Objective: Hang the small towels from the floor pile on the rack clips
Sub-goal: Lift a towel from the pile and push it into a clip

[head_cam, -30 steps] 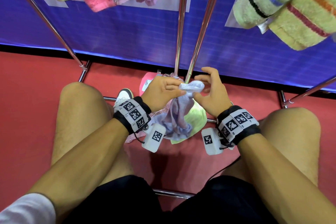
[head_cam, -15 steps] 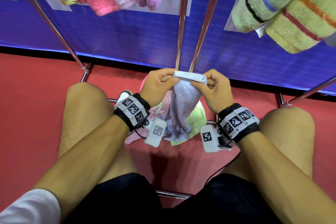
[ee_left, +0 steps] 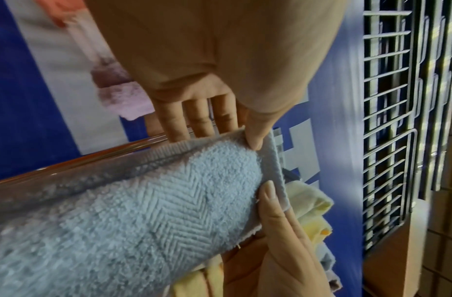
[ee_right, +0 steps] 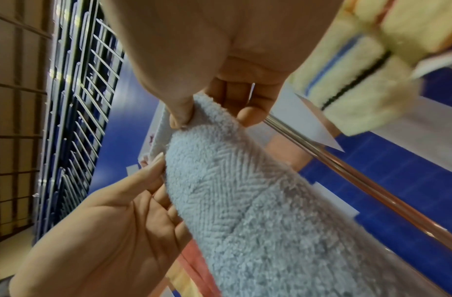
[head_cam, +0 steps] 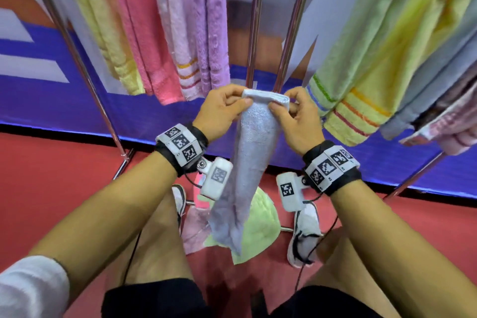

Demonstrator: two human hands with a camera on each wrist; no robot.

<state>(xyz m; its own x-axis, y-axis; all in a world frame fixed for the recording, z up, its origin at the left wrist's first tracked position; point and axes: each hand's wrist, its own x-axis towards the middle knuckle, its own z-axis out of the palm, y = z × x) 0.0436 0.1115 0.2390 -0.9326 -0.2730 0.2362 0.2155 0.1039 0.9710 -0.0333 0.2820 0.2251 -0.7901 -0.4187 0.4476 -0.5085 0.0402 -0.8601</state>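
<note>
Item: pale blue towel (head_cam: 254,137), small terry cloth with a herringbone band, held up off the floor between the two hands and hanging limp below them. Left hand (head_cam: 222,113): thumb and fingers curled and pinching the left end of the folded top hem. Right hand (head_cam: 296,121): thumb and forefinger pinching the right end of the same hem, the other fingers curled behind it. Handling, as judged: light, soft, wholly without stiffness; it should sag wherever unsupported and bunch rather than slip, and it is not fragile. Best hold is the doubled hem just beside each thumb, where the cloth is thickest and a clip would bite. Beneath the fingers on the floor: remaining pile, a green towel (head_cam: 260,227) and a pink towel (head_cam: 193,230). Beyond the fingertips: chrome rack poles (head_cam: 254,33), with hung towels (head_cam: 191,33) to either side. View notes: the head view alone shows the pile and the towel's full hanging length. The left wrist view alone shows the left thumb tip pressed on the hem corner (ee_left: 267,144). The right wrist view shows the right thumb buried in the pile of the cloth. No clip is visible in any view.
</note>
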